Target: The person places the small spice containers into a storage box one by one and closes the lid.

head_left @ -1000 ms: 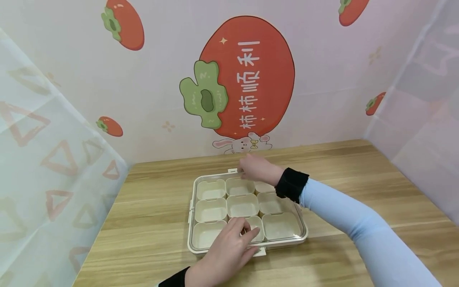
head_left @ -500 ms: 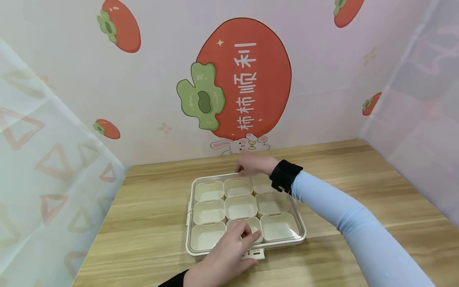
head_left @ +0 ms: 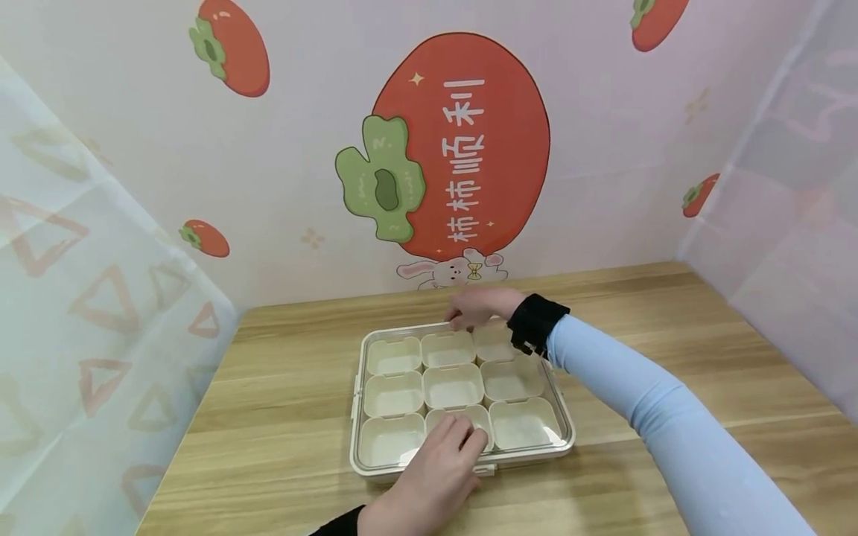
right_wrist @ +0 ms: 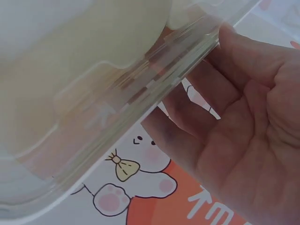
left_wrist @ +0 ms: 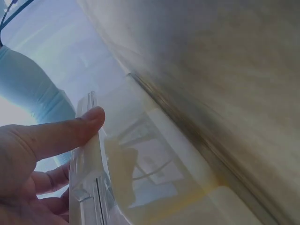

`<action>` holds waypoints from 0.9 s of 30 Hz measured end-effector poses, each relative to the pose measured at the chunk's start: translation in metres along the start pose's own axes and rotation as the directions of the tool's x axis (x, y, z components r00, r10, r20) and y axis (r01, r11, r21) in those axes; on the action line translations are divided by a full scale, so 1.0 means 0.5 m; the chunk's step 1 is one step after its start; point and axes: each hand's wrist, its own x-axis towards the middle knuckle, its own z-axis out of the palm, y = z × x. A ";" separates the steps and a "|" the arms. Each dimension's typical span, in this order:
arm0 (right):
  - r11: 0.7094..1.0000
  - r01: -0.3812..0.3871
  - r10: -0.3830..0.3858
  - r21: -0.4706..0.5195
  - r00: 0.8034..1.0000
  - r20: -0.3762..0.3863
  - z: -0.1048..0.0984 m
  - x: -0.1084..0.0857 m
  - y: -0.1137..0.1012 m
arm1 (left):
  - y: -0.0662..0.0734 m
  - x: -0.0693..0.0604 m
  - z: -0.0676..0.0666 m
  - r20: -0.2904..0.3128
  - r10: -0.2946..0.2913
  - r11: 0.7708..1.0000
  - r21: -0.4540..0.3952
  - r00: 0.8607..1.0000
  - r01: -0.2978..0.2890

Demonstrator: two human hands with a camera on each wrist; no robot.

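Observation:
A shallow box [head_left: 363, 439] with a see-through lid and several cream compartments [head_left: 453, 385] lies on the table. My left hand [head_left: 436, 465] grips its near edge. In the left wrist view the thumb [left_wrist: 89, 124] presses the latch side of the rim, while the other fingers [left_wrist: 51, 180] bend over the lid. Part of the near latch [head_left: 484, 470] shows beside this hand. At the far edge my right hand [head_left: 479, 307] holds the rim. The right wrist view has its thumb [right_wrist: 232, 42] at the lid's edge and its fingers [right_wrist: 183, 112] against the far side.
A wooden table [head_left: 281, 387] carries the box. Behind it stands a backdrop [head_left: 302, 134] printed with persimmons and a rabbit, and pale sheets [head_left: 87, 298] hang at both sides. My right forearm in a blue sleeve [head_left: 637, 387] crosses over the box's right side.
The near latch stuck out below my left hand half a second ago; now it sits closer to the box. A far latch visible one second ago is now out of sight by my right hand.

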 end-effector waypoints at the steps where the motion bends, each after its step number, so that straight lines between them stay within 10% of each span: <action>1: 1.000 -0.005 0.005 -0.003 1.000 0.002 -0.001 0.000 0.000 | 0.000 0.001 0.000 -0.003 0.001 1.000 0.007 1.000 -0.001; 27: 0.999 -0.050 0.049 0.004 0.998 0.029 -0.004 -0.019 0.004 | 0.018 0.018 0.008 0.012 0.055 0.988 0.146 0.998 -0.057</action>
